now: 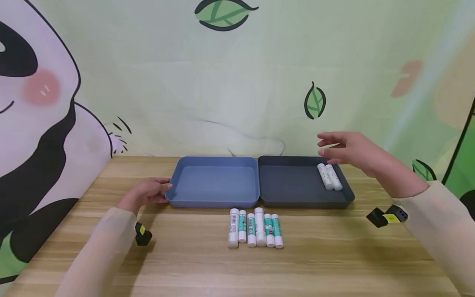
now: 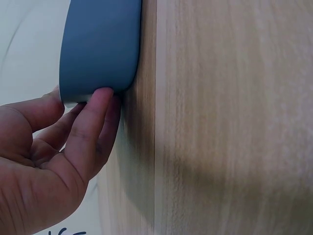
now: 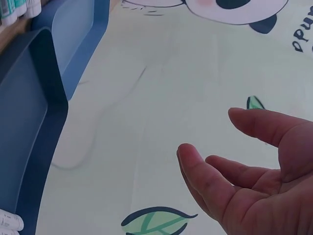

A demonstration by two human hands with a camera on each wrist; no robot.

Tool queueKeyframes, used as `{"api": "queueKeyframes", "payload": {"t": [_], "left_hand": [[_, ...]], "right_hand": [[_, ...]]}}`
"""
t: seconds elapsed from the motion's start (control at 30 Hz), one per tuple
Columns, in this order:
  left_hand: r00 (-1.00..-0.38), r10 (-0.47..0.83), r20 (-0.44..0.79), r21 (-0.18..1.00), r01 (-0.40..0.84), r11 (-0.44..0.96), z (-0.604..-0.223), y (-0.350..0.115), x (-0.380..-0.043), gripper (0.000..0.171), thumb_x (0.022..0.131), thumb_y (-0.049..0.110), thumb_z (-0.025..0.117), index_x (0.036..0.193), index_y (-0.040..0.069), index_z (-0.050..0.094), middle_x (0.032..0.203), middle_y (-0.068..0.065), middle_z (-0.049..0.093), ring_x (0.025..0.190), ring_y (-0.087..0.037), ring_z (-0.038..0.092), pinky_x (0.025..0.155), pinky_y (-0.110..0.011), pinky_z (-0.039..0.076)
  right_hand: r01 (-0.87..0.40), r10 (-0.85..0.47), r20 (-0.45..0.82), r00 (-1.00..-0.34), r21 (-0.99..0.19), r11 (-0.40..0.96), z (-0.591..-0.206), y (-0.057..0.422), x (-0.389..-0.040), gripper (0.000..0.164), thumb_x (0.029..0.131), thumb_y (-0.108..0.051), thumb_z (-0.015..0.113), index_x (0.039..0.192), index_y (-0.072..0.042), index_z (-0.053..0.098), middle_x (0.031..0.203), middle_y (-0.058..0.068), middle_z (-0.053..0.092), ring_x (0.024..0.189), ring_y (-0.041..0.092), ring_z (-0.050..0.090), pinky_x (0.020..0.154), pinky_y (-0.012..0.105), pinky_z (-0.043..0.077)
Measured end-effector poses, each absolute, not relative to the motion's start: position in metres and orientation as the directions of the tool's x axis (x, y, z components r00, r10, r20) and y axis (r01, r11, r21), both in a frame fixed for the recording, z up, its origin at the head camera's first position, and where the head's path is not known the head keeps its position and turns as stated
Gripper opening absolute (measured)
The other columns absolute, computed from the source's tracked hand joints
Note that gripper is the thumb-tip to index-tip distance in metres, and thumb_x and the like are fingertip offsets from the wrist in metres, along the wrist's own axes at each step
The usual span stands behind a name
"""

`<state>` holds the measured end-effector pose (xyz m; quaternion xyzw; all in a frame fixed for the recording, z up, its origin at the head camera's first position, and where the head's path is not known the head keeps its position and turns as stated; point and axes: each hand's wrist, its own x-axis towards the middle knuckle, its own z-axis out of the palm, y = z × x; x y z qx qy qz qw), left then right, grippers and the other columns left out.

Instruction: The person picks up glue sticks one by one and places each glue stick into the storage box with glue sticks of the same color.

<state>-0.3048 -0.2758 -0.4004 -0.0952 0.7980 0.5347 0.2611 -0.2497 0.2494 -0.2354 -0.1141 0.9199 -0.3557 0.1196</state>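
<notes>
My left hand grips the left end of the blue tray. In the left wrist view the thumb is at the rim and the fingers lie against the outer wall. My right hand is raised over the back right corner of the dark grey tray, fingers loosely bent, thumb apart, nothing held. Below it, two white glue sticks lie side by side in the dark tray's right end. Several white and green glue sticks lie in a row on the table in front of the trays.
Both trays stand side by side on the wooden table, near its back edge. Close behind hangs a pale green cloth printed with leaves and a panda. Each wrist carries a small black camera.
</notes>
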Motion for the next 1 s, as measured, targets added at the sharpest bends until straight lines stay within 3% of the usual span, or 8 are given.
{"api": "queueKeyframes", "payload": {"t": [0.23, 0.57, 0.73, 1.0], "left_hand": [[-0.847, 0.129, -0.516, 0.803, -0.426, 0.417, -0.397, -0.276, -0.305, 0.063, 0.109, 0.017, 0.05, 0.161, -0.002, 0.019, 0.136, -0.02, 0.049, 0.093, -0.012, 0.059, 0.085, -0.025, 0.063], [-0.849, 0.129, -0.512, 0.806, -0.423, 0.414, -0.403, -0.275, -0.303, 0.064, 0.108, 0.017, 0.05, 0.161, -0.002, 0.02, 0.129, -0.018, 0.053, 0.09, -0.01, 0.061, 0.083, -0.024, 0.063], [-0.855, 0.124, -0.503, 0.811, -0.418, 0.409, -0.402, -0.274, -0.303, 0.063, 0.108, 0.017, 0.05, 0.161, -0.003, 0.02, 0.13, -0.018, 0.054, 0.089, -0.009, 0.061, 0.083, -0.024, 0.063], [-0.859, 0.125, -0.497, 0.813, -0.41, 0.414, -0.4, -0.274, -0.303, 0.063, 0.109, 0.017, 0.049, 0.161, -0.003, 0.019, 0.137, -0.021, 0.05, 0.09, -0.008, 0.061, 0.083, -0.023, 0.062]], "right_hand": [[-0.174, -0.325, -0.095, -0.941, -0.688, 0.704, -0.245, 0.251, -0.226, 0.066, 0.106, -0.026, 0.057, 0.16, 0.0, 0.029, 0.153, 0.026, 0.046, 0.122, 0.039, 0.065, 0.104, 0.049, 0.057], [-0.201, -0.386, -0.066, -0.92, -0.766, 0.61, -0.272, 0.246, -0.202, 0.065, 0.104, -0.024, 0.061, 0.157, 0.002, 0.034, 0.15, 0.026, 0.05, 0.116, 0.026, 0.069, 0.091, 0.028, 0.062], [-0.179, -0.437, -0.095, -0.894, -0.819, 0.545, -0.287, 0.241, -0.196, 0.064, 0.104, -0.022, 0.062, 0.156, 0.005, 0.035, 0.148, 0.028, 0.05, 0.122, 0.029, 0.066, 0.093, 0.033, 0.062], [-0.044, -0.461, -0.188, -0.867, -0.894, 0.446, -0.319, 0.234, -0.191, 0.068, 0.103, -0.022, 0.062, 0.156, 0.008, 0.032, 0.149, 0.032, 0.047, 0.128, 0.036, 0.061, 0.099, 0.04, 0.06]]}}
